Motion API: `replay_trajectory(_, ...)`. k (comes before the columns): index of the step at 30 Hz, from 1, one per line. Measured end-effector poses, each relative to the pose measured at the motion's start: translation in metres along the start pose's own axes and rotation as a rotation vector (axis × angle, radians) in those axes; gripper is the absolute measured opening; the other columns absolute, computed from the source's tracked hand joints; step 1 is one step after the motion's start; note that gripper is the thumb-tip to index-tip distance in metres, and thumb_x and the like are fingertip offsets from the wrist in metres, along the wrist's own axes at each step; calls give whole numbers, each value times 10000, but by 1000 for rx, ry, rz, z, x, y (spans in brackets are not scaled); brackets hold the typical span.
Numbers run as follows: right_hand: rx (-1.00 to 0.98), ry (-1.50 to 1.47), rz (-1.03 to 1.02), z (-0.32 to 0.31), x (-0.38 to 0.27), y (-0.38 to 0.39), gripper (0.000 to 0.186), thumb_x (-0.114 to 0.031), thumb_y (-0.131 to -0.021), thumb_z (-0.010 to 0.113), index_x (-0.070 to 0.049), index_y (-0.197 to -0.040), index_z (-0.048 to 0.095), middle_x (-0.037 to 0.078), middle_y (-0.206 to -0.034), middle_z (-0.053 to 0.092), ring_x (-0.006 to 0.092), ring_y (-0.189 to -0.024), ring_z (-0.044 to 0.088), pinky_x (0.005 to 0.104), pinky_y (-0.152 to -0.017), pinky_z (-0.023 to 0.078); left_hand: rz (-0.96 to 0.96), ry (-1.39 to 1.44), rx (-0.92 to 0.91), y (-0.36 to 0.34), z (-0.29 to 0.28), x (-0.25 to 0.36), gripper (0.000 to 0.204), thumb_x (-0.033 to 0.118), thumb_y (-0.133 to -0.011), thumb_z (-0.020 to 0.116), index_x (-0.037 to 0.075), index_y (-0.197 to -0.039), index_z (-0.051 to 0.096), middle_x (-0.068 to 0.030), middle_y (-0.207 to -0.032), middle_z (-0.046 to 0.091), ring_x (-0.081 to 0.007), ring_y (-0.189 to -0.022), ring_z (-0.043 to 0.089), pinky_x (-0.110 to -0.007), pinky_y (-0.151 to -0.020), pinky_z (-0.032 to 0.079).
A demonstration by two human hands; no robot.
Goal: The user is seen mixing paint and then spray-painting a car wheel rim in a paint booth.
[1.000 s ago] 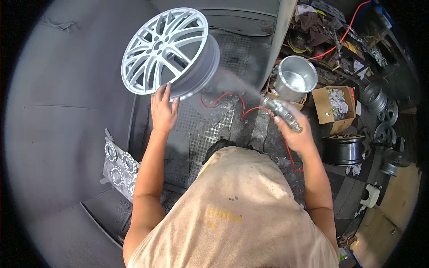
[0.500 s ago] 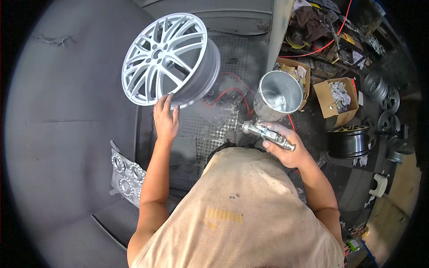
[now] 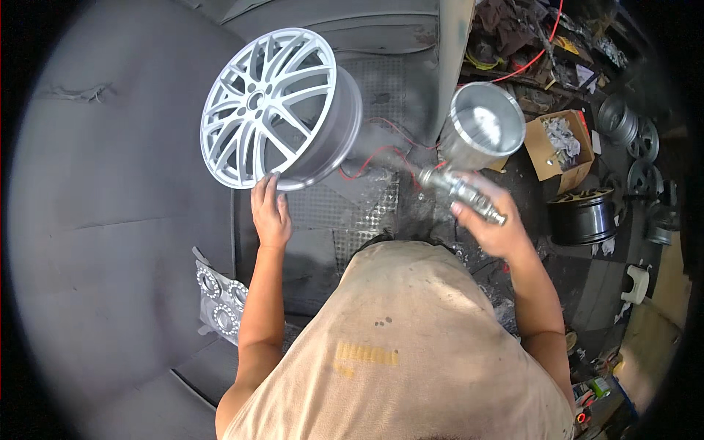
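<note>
I'm watching through a wide fisheye worn on the person's head, the left of two side by side, aimed down over the beige shirt [image 3: 389, 352]. The picture reaches me upright, its straight edges bowing toward a black, rounded border. The shirt sits nearest the lens; the left hand [image 3: 270, 214] and right hand [image 3: 502, 226] are farther out, mid-view, the floor [image 3: 308, 253] lower still.

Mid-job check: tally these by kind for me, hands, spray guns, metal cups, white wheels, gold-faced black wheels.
Hands: 2, left hand and right hand
Spray gun: 1
Metal cup: 1
White wheel: 1
Gold-faced black wheel: 1
Total: 6
</note>
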State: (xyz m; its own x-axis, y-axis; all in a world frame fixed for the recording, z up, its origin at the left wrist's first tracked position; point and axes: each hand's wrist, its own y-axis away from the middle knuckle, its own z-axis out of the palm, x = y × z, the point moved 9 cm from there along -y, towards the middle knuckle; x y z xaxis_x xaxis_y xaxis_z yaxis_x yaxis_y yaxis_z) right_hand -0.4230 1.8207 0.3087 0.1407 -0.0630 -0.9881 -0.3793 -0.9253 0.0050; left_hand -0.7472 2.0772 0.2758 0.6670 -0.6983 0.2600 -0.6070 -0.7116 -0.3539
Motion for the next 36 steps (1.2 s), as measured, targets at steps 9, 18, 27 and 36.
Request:
replay_trajectory(9, -72, 29, -72, 6, -15, -8, 424, -134, -906, 732, -43, -1309, 638, 117, -1155, 729, 160, -1023, 693, 303, -903, 528, 11, 73, -30, 4, -12, -57, 378, 221, -1041, 441, 36, -1303, 640, -189, -1348, 584, -359, -1288, 532, -430, -1123, 378)
replay_trajectory(18, 247, 40, -28, -44, 11, -42, 406, -112, -929, 691, -43, -1324, 623, 134, -1222, 699, 168, -1110, 650, 304, -982, 481, -89, 140, 82, -8, -20, -104, 287, 197, -1022, 513, -22, -1155, 642, -185, -1216, 622, -361, -1183, 579, -423, -1058, 424)
replay_trajectory(27, -174, -60, 11, 28, 30, -15, 411, -111, -904, 715, -30, -1300, 639, 132, -1101, 740, 189, -991, 710, 322, -897, 532, 49, -32, 71, -22, 19, 14, 483, 254, -955, 564, 26, -1381, 552, -212, -1342, 548, -405, -1306, 448, -519, -1131, 306)
replay_trajectory(36, 192, 105, -48, -16, 45, -41, 400, -103, -919, 692, -16, -1303, 627, 142, -1103, 729, 175, -977, 684, 326, -892, 518, 14, -66, 65, -5, 34, -9, 475, 173, -947, 561, 41, -1403, 540, -200, -1403, 494, -400, -1337, 408, -514, -1147, 281)
